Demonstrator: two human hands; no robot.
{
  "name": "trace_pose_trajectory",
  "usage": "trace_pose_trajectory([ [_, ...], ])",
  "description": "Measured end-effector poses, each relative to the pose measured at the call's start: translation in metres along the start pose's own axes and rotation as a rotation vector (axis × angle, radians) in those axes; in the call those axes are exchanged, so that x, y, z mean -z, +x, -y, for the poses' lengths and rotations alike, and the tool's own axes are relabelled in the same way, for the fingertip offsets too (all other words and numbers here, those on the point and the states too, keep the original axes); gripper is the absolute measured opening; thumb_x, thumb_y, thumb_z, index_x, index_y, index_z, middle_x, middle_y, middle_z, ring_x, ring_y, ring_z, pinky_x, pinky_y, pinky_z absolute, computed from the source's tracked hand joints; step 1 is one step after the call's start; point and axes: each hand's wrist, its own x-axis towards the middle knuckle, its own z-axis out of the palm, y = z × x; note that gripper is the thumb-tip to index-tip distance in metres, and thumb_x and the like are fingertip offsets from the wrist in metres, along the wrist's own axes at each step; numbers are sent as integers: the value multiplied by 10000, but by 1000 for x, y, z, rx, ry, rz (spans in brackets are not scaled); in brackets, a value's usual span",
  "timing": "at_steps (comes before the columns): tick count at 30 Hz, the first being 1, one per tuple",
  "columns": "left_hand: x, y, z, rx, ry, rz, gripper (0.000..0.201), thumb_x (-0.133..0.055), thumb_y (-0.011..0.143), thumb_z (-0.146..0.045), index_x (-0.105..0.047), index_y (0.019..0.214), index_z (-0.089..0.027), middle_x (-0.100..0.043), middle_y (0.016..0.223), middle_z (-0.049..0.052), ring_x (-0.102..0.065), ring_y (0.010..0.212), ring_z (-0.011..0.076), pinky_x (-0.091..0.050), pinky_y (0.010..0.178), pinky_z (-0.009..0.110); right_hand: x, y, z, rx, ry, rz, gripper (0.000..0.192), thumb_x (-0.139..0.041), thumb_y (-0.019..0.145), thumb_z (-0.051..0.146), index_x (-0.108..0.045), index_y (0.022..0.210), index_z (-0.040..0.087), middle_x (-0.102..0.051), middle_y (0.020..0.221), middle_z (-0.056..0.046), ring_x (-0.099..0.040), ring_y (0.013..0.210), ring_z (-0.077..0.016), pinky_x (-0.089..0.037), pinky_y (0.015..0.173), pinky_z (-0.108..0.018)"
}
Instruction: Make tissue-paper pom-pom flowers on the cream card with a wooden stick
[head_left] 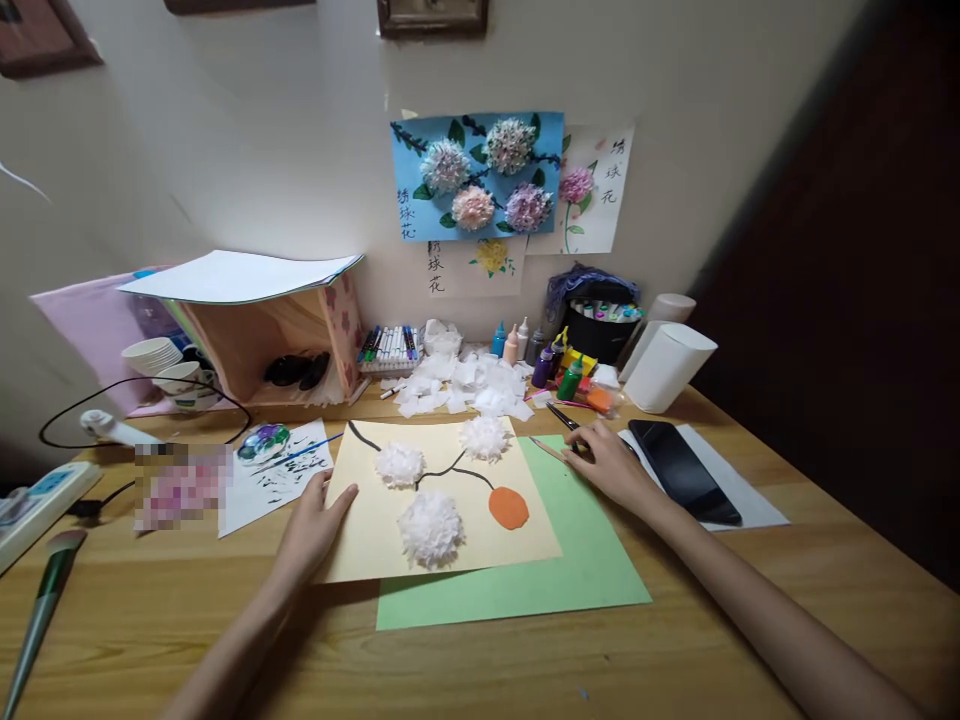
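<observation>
My left hand (pixel 313 530) grips the left edge of a cream sheet of paper (pixel 360 545), thumb on top. White tissue pompoms (pixel 431 528) stand on the sheet along a dark drawn branch, and an orange paper disc (pixel 509 508) lies at a branch end. The sheet overlaps a green sheet (pixel 592 560) beneath it. My right hand (pixel 604 462) rests over the green sheet's upper right corner, its fingertips closed at the end of a pencil (pixel 547 448). A dark slim tool (pixel 561 415), partly hidden by those fingers, lies just behind.
Torn white tissue pieces (pixel 469 385) are heaped at the back, beside paint bottles (pixel 571 380) and a marker rack (pixel 390 347). A phone (pixel 682 470) lies right. A paint-marked paper (pixel 277 475), a large brush (pixel 46 610) and a power strip (pixel 45 505) are left.
</observation>
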Motion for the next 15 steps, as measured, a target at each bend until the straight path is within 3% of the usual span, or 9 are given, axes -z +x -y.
trace_pose_trajectory([
  [2,7,2,2,-83,217,-34,528,-473,811,-501,-452,1202,-148,-660,1028,119,-644,936,290,-505,819,430,3,7,4,18,-78,106,236,-514,828,398,-598,872,182,-553,910,-70,-582,879,-224,-462,767,-336],
  [5,8,18,-17,-382,600,-311,471,-426,839,-427,-533,1157,-96,-587,1120,197,-540,1091,354,-424,922,503,8,16,12,53,-216,212,141,-539,799,301,-605,781,177,-598,851,-72,-591,829,-213,-447,711,-301],
  [6,3,27,-29,-471,638,-323,442,-412,853,-406,-559,1133,-98,-585,1111,197,-532,1088,346,-430,911,488,8,18,16,56,-256,223,117,-544,785,266,-607,750,175,-610,835,-79,-591,821,-220,-440,699,-303],
  [8,-15,49,-58,-608,638,-158,353,-388,885,-352,-609,1052,-135,-624,1053,148,-564,1016,288,-450,884,424,6,20,24,43,-320,210,101,-544,765,218,-612,721,159,-624,821,-108,-591,820,-250,-429,693,-326],
  [10,-42,76,-87,-612,644,57,298,-406,885,-293,-646,974,-141,-653,1025,131,-587,966,250,-455,861,367,1,21,31,18,-371,171,124,-518,774,186,-622,756,120,-626,836,-153,-593,830,-281,-422,695,-354],
  [13,-88,114,-118,-630,659,142,241,-480,838,-222,-681,928,-126,-675,996,134,-597,940,239,-451,838,326,-8,17,38,-15,-438,110,189,-456,808,141,-619,848,56,-620,875,-201,-598,853,-301,-416,696,-367],
  [15,-112,134,-127,-639,663,188,211,-536,801,-202,-695,925,-141,-683,974,113,-599,940,223,-444,844,298,-13,14,39,-24,-459,87,199,-439,824,132,-610,873,43,-620,886,-207,-597,868,-301,-415,704,-364],
])
